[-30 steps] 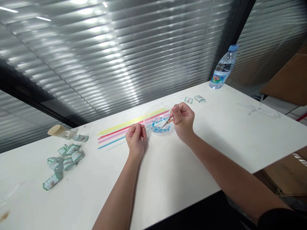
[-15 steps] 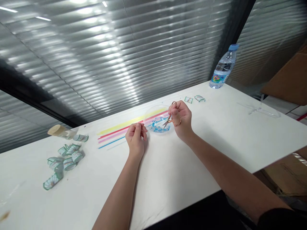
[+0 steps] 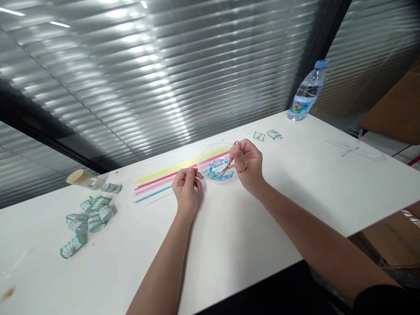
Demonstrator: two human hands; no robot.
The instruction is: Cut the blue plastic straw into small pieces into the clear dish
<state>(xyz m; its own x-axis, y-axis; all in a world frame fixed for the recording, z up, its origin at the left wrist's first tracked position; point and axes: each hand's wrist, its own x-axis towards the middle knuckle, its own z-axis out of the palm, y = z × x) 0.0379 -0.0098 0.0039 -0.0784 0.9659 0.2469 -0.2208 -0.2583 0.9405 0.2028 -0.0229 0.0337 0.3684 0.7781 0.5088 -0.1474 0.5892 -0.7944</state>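
The white table (image 3: 216, 249) spreads between the forearms to its near edge, and widely right of the right hand (image 3: 251, 166), which grasps 1 pair of scissors (image 3: 229, 166) over the clear dish (image 3: 216, 182), long axis slanting, tips down-left. The left hand (image 3: 187, 188) curls beside it; whether it grips anything, I cannot tell.

Between the forearms (image 3: 167, 262), the near table (image 3: 223, 245) is left free for passage. Farther in, the way is blocked by bowl (image 3: 218, 182) and straws (image 3: 157, 180), at left by packets (image 3: 96, 223), at far right by a bottle (image 3: 302, 103).
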